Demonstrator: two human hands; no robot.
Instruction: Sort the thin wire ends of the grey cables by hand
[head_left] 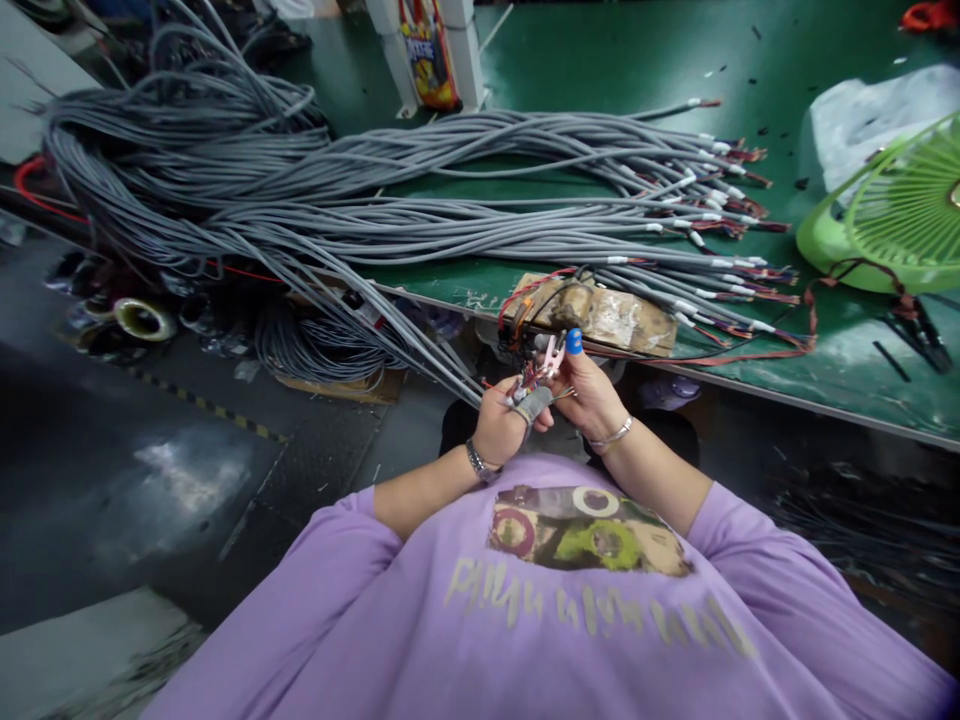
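Note:
My left hand (501,428), with a watch on the wrist, is closed around the ends of several grey cables (450,370). A grey wrap (534,402) covers its thumb. Thin coloured wires (531,376) fan out from the cable ends between my hands. My right hand (592,395) meets the left one, its fingers bent and its thumb in a blue finger cover (574,341). Against that thumb is a small pinkish-white piece (553,356), too blurred to name, which the hand appears to pinch. The right fingertips are partly hidden.
Long bundles of grey cable (495,225) with stripped ends lie across the green table (637,50). A wooden block (622,318) with wires sits at its front edge. At right stand a green fan (892,215) and a plastic bag (862,120). Cable coils (330,350) lie below.

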